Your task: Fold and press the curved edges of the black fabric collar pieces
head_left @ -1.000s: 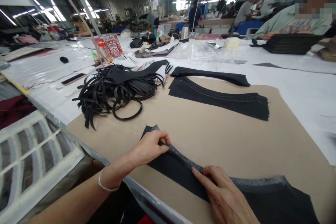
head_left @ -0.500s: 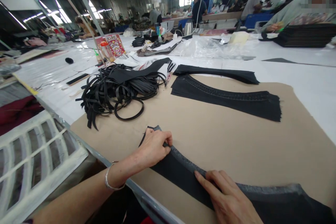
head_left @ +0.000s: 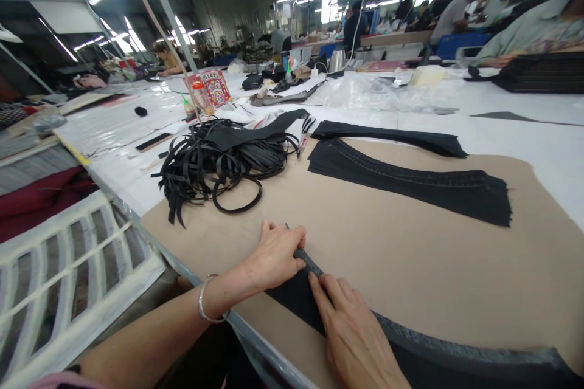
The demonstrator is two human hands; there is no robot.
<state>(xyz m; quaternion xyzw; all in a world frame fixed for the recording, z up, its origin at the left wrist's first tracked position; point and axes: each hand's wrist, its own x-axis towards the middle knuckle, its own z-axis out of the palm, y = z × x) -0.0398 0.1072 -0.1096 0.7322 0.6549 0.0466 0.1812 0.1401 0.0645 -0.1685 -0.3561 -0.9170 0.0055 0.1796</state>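
A curved black fabric piece [head_left: 429, 349] with a greyish folded strip along its upper edge lies slantwise near the table's front. At its left end, my left hand [head_left: 278, 255] pinches that edge between thumb and bent fingers, covering much of the end. Close beside it on the right, my right hand [head_left: 353, 322] lies over the fabric. Its index finger is stretched out, its fingertips press along the greyish strip, and its palm hides part of the piece. The brown sheet [head_left: 410, 267] is under the fabric.
Beyond my hands lie a tangled heap of black strips [head_left: 223, 161], a stack of curved black pieces [head_left: 410, 179] and another narrow black stack [head_left: 392, 134]. A white slatted frame [head_left: 68, 267] stands left of the table edge. A co-worker [head_left: 529, 30] sits at the far right.
My right hand has slid left along the strip, close to my left hand. My left hand keeps its pinch at the fabric's end. The whole view has shifted slightly.
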